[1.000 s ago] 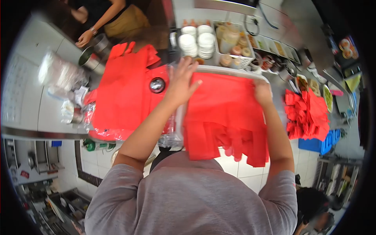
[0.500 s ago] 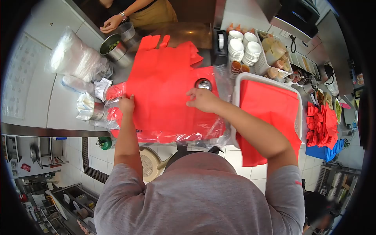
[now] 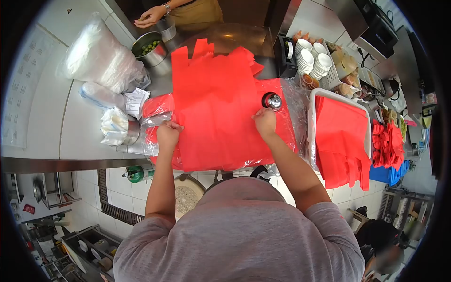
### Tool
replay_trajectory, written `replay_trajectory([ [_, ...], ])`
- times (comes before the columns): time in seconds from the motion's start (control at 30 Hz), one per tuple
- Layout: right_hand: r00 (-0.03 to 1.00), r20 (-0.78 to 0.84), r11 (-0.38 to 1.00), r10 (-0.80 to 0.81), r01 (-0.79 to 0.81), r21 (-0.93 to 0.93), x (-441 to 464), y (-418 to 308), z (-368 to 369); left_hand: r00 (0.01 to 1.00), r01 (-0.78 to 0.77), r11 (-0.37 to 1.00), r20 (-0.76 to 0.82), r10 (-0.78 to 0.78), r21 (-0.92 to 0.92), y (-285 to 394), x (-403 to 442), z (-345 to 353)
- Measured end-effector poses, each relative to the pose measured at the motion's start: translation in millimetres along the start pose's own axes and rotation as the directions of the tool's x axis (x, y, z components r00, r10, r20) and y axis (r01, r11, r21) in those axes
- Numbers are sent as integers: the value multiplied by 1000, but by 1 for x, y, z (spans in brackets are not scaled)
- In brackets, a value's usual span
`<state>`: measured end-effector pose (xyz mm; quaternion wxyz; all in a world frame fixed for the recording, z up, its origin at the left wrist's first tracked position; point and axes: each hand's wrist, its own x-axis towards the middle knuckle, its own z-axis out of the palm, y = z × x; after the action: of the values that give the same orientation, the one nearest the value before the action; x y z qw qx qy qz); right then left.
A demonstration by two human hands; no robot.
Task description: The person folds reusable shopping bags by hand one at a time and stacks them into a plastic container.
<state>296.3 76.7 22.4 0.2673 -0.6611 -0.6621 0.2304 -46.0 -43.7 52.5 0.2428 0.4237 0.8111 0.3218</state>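
A red fabric bag (image 3: 213, 108) lies spread flat before me, its handle strips pointing away. My left hand (image 3: 169, 134) pinches its left side edge. On the opposite edge, my right hand (image 3: 265, 122) is closed in a similar pinch, just below a round black-and-silver object (image 3: 272, 101) resembling a call bell. Under the bag are more red bags (image 3: 159, 105) in clear plastic wrap (image 3: 300, 110).
To the right, a white tray (image 3: 312, 127) holds red bags (image 3: 340, 136) overhanging its front. White cups (image 3: 321, 63) stand behind it. At the left are plastic bags (image 3: 101, 58) and a metal pot (image 3: 151, 49) of green pieces. Another person's hand (image 3: 151, 16) is above the pot.
My right hand has gone from loosely spread fingers over the bag to a pinch at its right edge. The left fingers have closed at the left edge. The whole view has shifted slightly.
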Motion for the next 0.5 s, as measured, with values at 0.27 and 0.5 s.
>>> replay_trajectory([
  [0.27, 990, 33, 976, 136, -139, 165, 8, -21, -7, 852, 523, 421, 460, -250, -741, 33, 30, 2],
  [0.5, 988, -93, 851, 125, -58, 522, 22, -54, -45, 701, -635, 620, -7, 713, -460, 174, -30, -51],
])
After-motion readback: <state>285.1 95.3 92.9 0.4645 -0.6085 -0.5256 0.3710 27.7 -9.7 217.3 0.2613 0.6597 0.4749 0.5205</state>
